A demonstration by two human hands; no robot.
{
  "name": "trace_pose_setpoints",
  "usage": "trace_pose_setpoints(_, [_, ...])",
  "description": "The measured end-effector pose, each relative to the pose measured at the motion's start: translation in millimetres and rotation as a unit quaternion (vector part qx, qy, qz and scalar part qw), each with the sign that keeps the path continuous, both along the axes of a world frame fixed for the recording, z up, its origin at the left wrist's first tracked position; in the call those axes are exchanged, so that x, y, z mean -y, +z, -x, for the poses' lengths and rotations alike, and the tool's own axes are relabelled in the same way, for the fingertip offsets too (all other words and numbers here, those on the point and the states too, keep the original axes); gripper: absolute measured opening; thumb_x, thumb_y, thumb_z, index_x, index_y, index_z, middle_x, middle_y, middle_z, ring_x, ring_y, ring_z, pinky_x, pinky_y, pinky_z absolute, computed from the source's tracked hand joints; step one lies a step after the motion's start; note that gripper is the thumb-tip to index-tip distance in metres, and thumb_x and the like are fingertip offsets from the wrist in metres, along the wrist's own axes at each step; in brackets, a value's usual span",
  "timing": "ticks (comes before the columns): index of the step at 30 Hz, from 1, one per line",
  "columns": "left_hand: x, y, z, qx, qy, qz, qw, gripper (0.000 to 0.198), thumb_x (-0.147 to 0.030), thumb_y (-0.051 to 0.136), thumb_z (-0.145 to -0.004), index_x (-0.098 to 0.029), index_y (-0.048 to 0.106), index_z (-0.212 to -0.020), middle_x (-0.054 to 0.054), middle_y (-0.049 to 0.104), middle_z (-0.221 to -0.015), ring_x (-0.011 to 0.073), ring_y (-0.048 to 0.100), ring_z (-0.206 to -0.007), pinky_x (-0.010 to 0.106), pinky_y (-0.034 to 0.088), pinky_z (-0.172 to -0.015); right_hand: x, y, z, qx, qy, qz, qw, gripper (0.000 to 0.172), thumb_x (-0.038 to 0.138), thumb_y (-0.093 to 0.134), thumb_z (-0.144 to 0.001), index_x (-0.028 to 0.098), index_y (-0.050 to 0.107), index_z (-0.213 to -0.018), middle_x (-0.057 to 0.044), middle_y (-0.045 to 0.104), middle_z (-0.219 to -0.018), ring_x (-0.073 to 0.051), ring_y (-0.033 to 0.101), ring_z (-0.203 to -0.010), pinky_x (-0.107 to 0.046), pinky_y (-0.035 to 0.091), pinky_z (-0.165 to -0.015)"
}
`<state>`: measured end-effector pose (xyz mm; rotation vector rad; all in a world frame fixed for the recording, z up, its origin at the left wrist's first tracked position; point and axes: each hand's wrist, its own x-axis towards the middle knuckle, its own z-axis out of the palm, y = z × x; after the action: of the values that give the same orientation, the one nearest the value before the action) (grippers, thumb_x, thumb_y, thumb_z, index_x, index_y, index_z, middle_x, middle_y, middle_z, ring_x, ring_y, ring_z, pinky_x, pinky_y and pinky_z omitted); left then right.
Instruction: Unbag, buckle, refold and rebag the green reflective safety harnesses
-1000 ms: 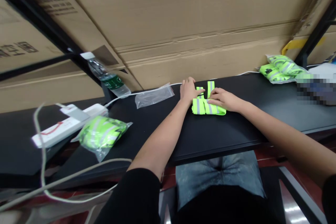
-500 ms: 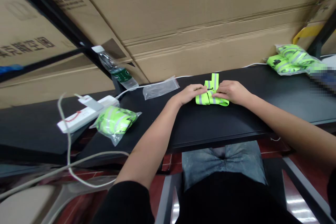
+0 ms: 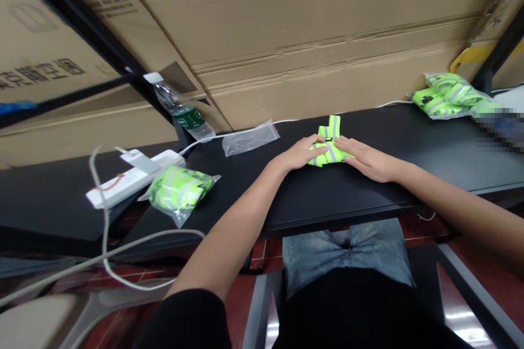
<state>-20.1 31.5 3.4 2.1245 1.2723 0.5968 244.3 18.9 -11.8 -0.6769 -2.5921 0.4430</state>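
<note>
A fluorescent yellow-green strap with grey reflective bands (image 3: 331,154) lies folded into a bundle on the black tabletop, a short end standing out at its far side. A small dark buckle-like piece shows near its middle. My left hand (image 3: 302,152) grips the bundle's left side, thumb across the front and fingers behind. Against the right side rests my right hand (image 3: 370,161), its fingers stretched out and the thumb apart from them. The fingertips partly cover the folds.
A clear flat plastic bag (image 3: 251,139) lies left of my hands. Farther left are a bagged green strap (image 3: 179,191), a white power strip (image 3: 135,177) with cables and a leaning water bottle (image 3: 184,112). More bagged straps (image 3: 452,97) sit at the right. Cardboard (image 3: 327,38) stands behind.
My right hand has gone from pinching the strap to lying with straightened fingers along its right side. The loop at the right has been pressed in. My left thumb now lies over the front.
</note>
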Motion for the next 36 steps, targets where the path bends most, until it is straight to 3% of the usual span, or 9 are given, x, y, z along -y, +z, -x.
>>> trace_pose_setpoints(4, [-3.2,-5.4,2.0,-0.002,0.01,-0.008,1.0,0.046,-0.058,0.054,-0.087,-0.024,0.055,-0.118,0.011,0.061,-0.132,0.0296,0.056,-0.123,0.044,0.041,-0.106,-12.4,-0.2,11.4,-0.025,0.007,0.029,0.999,0.06,0.051,0.027,-0.105,0.021,0.034,-0.157,-0.011,0.031,-0.164,-0.029,0.023,-0.154,-0.057,0.019,-0.125])
trace_pose_setpoints(9, [-7.6,-10.9,2.8,-0.003,0.017,-0.014,1.0,0.046,-0.061,0.055,-0.086,-0.025,0.053,-0.115,0.009,0.058,-0.137,0.0303,0.051,-0.127,0.047,0.039,-0.107,-14.6,-3.0,20.6,-0.044,-0.049,0.027,0.997,0.06,0.05,0.032,-0.104,0.014,0.03,-0.152,-0.023,0.041,-0.157,-0.036,0.042,-0.144,-0.06,0.039,-0.114])
trace_pose_setpoints(12, [-9.2,-12.0,1.9,-0.006,0.022,-0.016,1.0,0.045,-0.062,0.057,-0.085,-0.026,0.054,-0.112,0.008,0.059,-0.136,0.031,0.05,-0.125,0.05,0.038,-0.107,-12.1,-6.7,21.6,-0.067,-0.107,0.006,0.992,0.049,0.043,0.039,-0.102,0.013,0.037,-0.14,-0.027,0.049,-0.147,-0.037,0.056,-0.131,-0.056,0.051,-0.1])
trace_pose_setpoints(16, [-10.3,-13.7,0.5,-0.008,0.034,-0.019,0.999,0.044,-0.061,0.058,-0.085,-0.026,0.054,-0.11,0.008,0.061,-0.129,0.0303,0.052,-0.12,0.049,0.039,-0.104,-11.3,-7.1,20.2,-0.104,-0.142,-0.025,0.984,0.021,0.038,0.051,-0.098,0.019,0.056,-0.104,-0.02,0.066,-0.123,-0.033,0.066,-0.111,-0.051,0.055,-0.091])
trace_pose_setpoints(21, [-11.0,-14.6,-1.5,-0.005,0.047,-0.019,0.999,0.045,-0.06,0.061,-0.083,-0.024,0.055,-0.11,0.009,0.061,-0.125,0.0298,0.054,-0.116,0.048,0.042,-0.101,-6.3,1.9,13.1,-0.146,-0.15,-0.125,0.97,0.026,0.042,0.068,-0.091,0.021,0.067,-0.075,-0.009,0.071,-0.095,-0.026,0.068,-0.092,-0.043,0.056,-0.083])
trace_pose_setpoints(24, [-10.2,-12.9,-2.5,-0.003,0.049,-0.017,0.999,0.044,-0.057,0.062,-0.083,-0.023,0.056,-0.111,0.01,0.061,-0.125,0.0299,0.055,-0.116,0.048,0.042,-0.101,1.5,5.4,4.5,-0.107,-0.107,-0.153,0.976,0.025,0.037,0.063,-0.095,0.022,0.075,-0.079,-0.006,0.076,-0.091,-0.028,0.069,-0.105,-0.047,0.053,-0.095])
trace_pose_setpoints(28, [-8.9,-9.8,-3.4,-0.002,0.046,-0.013,0.999,0.043,-0.056,0.061,-0.085,-0.023,0.057,-0.113,0.01,0.062,-0.124,0.0308,0.055,-0.117,0.048,0.042,-0.101,13.4,2.3,-7.6,-0.034,-0.084,-0.136,0.987,0.028,0.032,0.052,-0.101,0.019,0.076,-0.11,-0.01,0.072,-0.125,-0.03,0.058,-0.132,-0.052,0.044,-0.114])
trace_pose_setpoints(30, [-8.6,-8.6,-3.7,-0.001,0.044,-0.012,0.999,0.043,-0.055,0.061,-0.085,-0.024,0.057,-0.114,0.01,0.062,-0.124,0.0315,0.054,-0.118,0.048,0.041,-0.102,17.1,0.0,-10.4,-0.03,-0.083,-0.11,0.99,0.03,0.032,0.052,-0.101,0.017,0.073,-0.116,-0.012,0.068,-0.133,-0.029,0.058,-0.132,-0.048,0.047,-0.112])
trace_pose_setpoints(36, [-7.2,-5.9,-3.6,-0.004,0.039,-0.01,0.999,0.04,-0.056,0.06,-0.086,-0.025,0.057,-0.112,0.009,0.062,-0.128,0.0317,0.052,-0.122,0.049,0.04,-0.104,17.8,2.4,-6.1,-0.059,-0.113,-0.09,0.988,0.023,0.032,0.06,-0.096,0.02,0.066,-0.114,-0.012,0.071,-0.123,-0.03,0.067,-0.119,-0.049,0.056,-0.101])
